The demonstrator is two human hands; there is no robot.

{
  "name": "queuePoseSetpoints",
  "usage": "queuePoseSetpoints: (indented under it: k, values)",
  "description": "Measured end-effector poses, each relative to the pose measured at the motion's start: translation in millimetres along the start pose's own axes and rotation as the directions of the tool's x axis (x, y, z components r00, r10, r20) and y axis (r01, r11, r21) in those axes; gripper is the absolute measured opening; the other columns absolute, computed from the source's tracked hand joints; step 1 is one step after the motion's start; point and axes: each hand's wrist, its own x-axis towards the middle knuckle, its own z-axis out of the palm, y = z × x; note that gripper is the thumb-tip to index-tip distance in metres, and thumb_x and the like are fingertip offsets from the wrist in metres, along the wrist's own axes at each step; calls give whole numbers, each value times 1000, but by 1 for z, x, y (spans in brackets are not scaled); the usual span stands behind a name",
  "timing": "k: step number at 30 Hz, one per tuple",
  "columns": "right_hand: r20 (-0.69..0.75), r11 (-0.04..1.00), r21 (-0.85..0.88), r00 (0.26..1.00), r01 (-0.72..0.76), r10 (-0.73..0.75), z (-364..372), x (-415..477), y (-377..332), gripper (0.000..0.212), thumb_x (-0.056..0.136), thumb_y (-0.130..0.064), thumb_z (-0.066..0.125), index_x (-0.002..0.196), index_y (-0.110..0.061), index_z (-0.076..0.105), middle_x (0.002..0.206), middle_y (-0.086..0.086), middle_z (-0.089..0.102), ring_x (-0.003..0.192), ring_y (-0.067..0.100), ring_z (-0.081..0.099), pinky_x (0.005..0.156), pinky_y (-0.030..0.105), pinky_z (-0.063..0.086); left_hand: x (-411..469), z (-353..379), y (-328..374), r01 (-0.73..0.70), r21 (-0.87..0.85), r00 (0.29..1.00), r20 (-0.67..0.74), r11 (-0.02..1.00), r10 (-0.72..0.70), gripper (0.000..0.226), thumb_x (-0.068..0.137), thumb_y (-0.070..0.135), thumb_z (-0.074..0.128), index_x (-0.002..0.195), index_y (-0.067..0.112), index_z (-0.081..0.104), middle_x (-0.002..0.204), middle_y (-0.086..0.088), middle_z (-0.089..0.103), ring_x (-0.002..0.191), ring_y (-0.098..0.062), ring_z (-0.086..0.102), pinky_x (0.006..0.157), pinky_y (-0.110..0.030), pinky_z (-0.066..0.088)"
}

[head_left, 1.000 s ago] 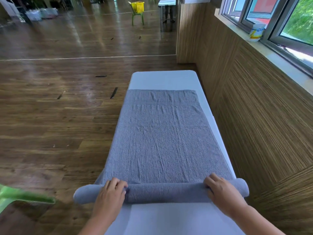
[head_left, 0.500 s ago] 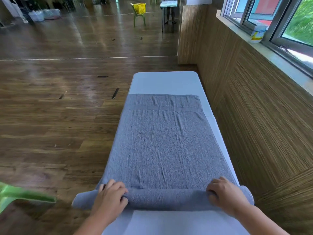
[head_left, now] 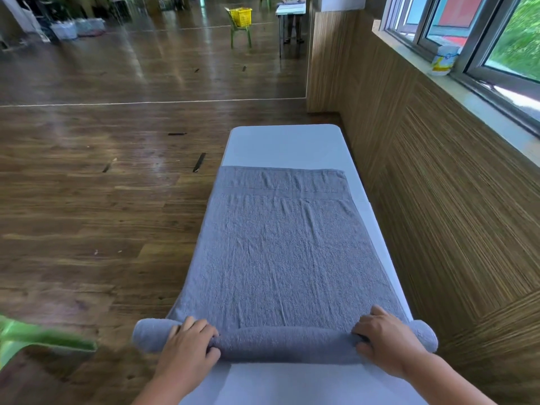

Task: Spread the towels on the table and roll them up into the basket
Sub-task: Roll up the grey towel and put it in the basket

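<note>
A grey towel [head_left: 280, 247] lies spread lengthwise on a narrow white table [head_left: 286, 144]. Its near end is wound into a thick roll [head_left: 285, 344] that spans the table's width and sticks out past both sides. My left hand [head_left: 190, 343] grips the roll near its left end, fingers curled over the top. My right hand [head_left: 385, 337] grips it near the right end in the same way. No basket for the towels shows close by.
A wood-panelled wall [head_left: 455, 217] runs close along the table's right side, under a window sill with a white tub [head_left: 442, 59]. Wooden floor lies to the left. A green chair edge [head_left: 38, 337] is at lower left. Far back stands a yellow basket [head_left: 241, 16] on a green chair.
The roll has grown thicker and moved a little farther up the towel. Both hands have kept their grip and travelled forward with it.
</note>
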Motion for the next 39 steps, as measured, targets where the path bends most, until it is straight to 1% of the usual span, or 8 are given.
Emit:
queuePoseSetpoints:
  k: [7,11,17,20,26,29,34,39]
  values:
    - [-178,990,96,976,-106,122,5,4,0,5,82,-23,61,82,-28,58,83,-10,52,69,18,59,52,32,42,10,2,-2,43,-144,998,-32,989,-48,26,85,32,41,103,35,60,95,13,49,90,-14,55,74,-35,52]
    - [-98,1000,-29,995,-6,3,12,-4,4,26,70,-39,59,95,-34,62,87,-19,60,84,11,54,64,28,53,5,2,-1,-34,-110,999,33,993,38,40,65,41,69,104,33,64,109,20,56,97,-8,51,80,-28,50]
    - [-40,992,-113,998,-49,45,2,0,-5,18,54,-36,69,62,-26,56,61,-16,53,69,10,50,43,17,15,6,-3,5,-38,-13,999,28,999,39,21,57,41,53,75,34,60,80,22,52,85,-7,44,62,-27,44]
    - [-22,997,-17,997,-78,78,-2,5,-2,14,76,-35,52,77,-27,63,77,-13,53,86,12,51,51,29,39,7,-6,4,-41,-2,999,-11,999,41,18,62,42,54,74,32,64,81,17,42,81,-11,46,65,-29,45]
    - [-89,993,107,994,-58,67,0,2,-7,18,83,-29,54,98,-27,64,95,-9,60,91,18,59,70,32,48,10,-4,-2,-14,-94,998,-58,995,9,42,81,36,46,117,31,66,101,15,56,96,-12,54,80,-30,51]
    - [-23,999,32,999,30,-29,8,-4,-4,33,72,-41,53,102,-30,63,99,-16,61,95,10,55,79,27,52,5,-7,-2,-22,-31,998,53,999,23,50,64,50,57,111,36,69,108,23,61,103,-8,54,76,-32,52]
    - [-28,997,-80,999,12,-15,2,0,-10,16,59,-43,55,63,-30,46,63,-18,53,69,11,51,59,24,36,4,-4,0,-30,63,997,66,998,26,28,59,46,54,81,35,69,82,23,54,87,-7,46,66,-30,41]
    - [-37,999,-22,998,-47,46,-3,8,-4,29,77,-47,38,74,-26,58,85,-12,51,88,15,49,67,32,40,14,-9,1,2,53,1000,-7,999,-2,28,69,38,54,92,35,70,87,15,46,84,-15,51,67,-34,45]
